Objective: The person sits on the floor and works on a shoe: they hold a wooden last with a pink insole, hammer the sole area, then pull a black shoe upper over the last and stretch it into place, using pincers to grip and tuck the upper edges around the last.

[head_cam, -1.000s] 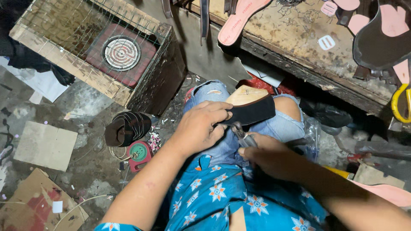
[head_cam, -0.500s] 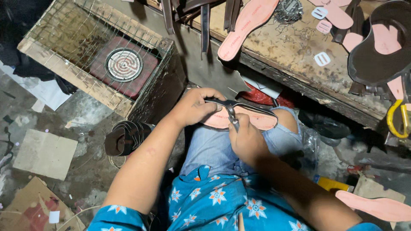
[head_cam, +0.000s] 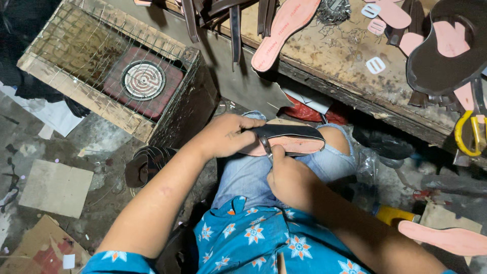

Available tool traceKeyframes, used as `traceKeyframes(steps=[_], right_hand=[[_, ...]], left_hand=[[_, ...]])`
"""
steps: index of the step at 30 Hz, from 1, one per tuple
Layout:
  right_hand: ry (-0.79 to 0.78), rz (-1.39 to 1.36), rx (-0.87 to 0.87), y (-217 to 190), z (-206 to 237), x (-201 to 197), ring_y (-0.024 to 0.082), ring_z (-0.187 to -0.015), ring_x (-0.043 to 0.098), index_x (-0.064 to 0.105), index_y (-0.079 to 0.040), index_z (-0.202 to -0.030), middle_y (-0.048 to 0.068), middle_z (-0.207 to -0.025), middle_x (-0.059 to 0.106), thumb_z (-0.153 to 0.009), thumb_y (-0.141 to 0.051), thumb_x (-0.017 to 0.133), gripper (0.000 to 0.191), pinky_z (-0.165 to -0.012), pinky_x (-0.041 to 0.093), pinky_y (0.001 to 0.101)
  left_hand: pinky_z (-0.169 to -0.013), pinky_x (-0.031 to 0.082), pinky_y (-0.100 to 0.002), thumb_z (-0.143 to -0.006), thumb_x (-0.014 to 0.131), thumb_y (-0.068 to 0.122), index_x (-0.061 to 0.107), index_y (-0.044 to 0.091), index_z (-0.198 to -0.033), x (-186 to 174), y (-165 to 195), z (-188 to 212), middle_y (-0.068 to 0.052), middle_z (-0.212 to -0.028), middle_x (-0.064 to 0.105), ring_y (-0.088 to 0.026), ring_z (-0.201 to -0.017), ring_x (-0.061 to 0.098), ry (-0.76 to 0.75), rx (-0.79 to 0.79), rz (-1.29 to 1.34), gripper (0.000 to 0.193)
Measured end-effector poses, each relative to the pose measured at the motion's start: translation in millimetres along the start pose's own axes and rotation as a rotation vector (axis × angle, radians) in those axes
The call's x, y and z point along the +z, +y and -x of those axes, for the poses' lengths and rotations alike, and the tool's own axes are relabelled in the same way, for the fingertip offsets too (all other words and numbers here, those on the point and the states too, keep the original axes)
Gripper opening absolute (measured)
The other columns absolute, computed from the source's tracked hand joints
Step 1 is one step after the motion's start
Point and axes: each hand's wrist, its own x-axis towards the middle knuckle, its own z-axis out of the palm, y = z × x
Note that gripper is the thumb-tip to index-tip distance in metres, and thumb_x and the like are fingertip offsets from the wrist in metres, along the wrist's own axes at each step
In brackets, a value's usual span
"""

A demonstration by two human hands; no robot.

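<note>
Sole: a pink shoe sole [head_cam: 294, 144] with a black strap across its top lies on the person's knee, long axis left to right, narrower end probably right.
Left hand [head_cam: 225, 134]: fingers clamped on the sole's left end.
Right hand [head_cam: 289, 175]: closed around scissors [head_cam: 266, 146] (blades mostly hidden) at the sole's near edge.
Around: wire-covered heater box [head_cam: 116, 76] far left; cluttered workbench [head_cam: 350, 56] beyond the knee; yellow-handled scissors [head_cam: 469, 132] on it, far right.

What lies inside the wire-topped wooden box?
Through the mesh of the box, a red hotplate with a round coil shows. The box's floor around it is too dark to make out.
</note>
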Motion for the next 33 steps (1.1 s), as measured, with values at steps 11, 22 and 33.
traceKeyframes(steps=[11, 22, 33], right_hand=[[0.113, -0.119, -0.133, 0, 14, -10, 0.045, -0.085, 0.067, 0.047, 0.001, -0.131, 0.026, -0.09, 0.068, -0.087, -0.012, 0.059, 0.048, -0.073, 0.052, 0.0541], [0.355, -0.24, -0.105, 4, 14, -9, 0.045, -0.085, 0.07, 0.053, -0.002, -0.125, 0.027, -0.088, 0.07, -0.093, -0.02, 0.062, 0.038, -0.072, 0.054, 0.0513], [0.164, 0.117, 0.047, 11, -13, 18, 0.049, -0.075, 0.068, 0.05, -0.002, -0.113, 0.029, -0.089, 0.067, -0.093, -0.022, 0.057, 0.028, -0.068, 0.052, 0.06]], left_hand=[[-0.085, 0.054, -0.048, -0.086, 0.059, 0.043, 0.076, 0.022, -0.117, 3, 17, -21, -0.018, -0.099, 0.073, -0.039, -0.092, 0.07, -0.091, -0.221, -0.373, 0.041], [-0.088, 0.052, -0.053, -0.082, 0.06, 0.035, 0.07, 0.01, -0.108, 6, 23, -10, -0.021, -0.094, 0.072, -0.041, -0.094, 0.069, -0.131, -0.099, -0.54, 0.037], [-0.084, 0.055, -0.044, -0.065, 0.078, 0.014, 0.054, 0.012, -0.142, -2, -3, 5, -0.021, -0.109, 0.07, -0.036, -0.095, 0.069, -0.123, 0.033, -0.21, 0.081]])
